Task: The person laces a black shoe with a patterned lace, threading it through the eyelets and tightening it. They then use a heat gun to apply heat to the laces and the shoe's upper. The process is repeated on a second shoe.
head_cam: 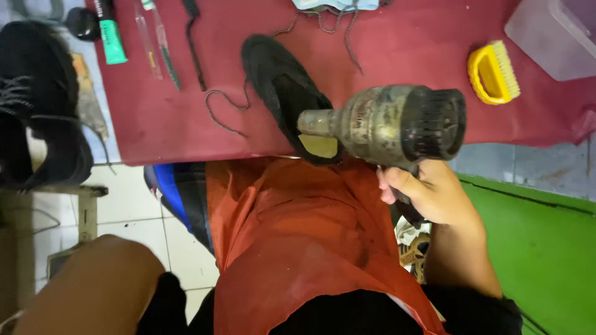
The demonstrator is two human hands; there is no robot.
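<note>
Above the person's lap, in the head view, the right hand [428, 195] is wrapped tight around the handle of a worn, grimy heat gun [388, 124], fingers closed so that the handle is almost hidden. The gun lies sideways, its narrow nozzle pointing left and its dark vented back end to the right. The nozzle tip sits just at the heel end of a black shoe [285, 93], which lies on the dark red table cover [397, 43] with its heel hanging over the near edge; a tan patch shows at that heel. A loose grey lace [226, 111] curls on the cover left of the shoe. An orange apron [292, 242] covers the lap below. The left hand is out of frame; only a bare forearm [93, 285] shows at lower left, so its grip cannot be told. Farther off on the cover lie a yellow brush [493, 71] to the right and a green-capped tube [110, 34] with thin tools at upper left. Another black shoe [37, 99] rests on a stool at the left edge.
</note>
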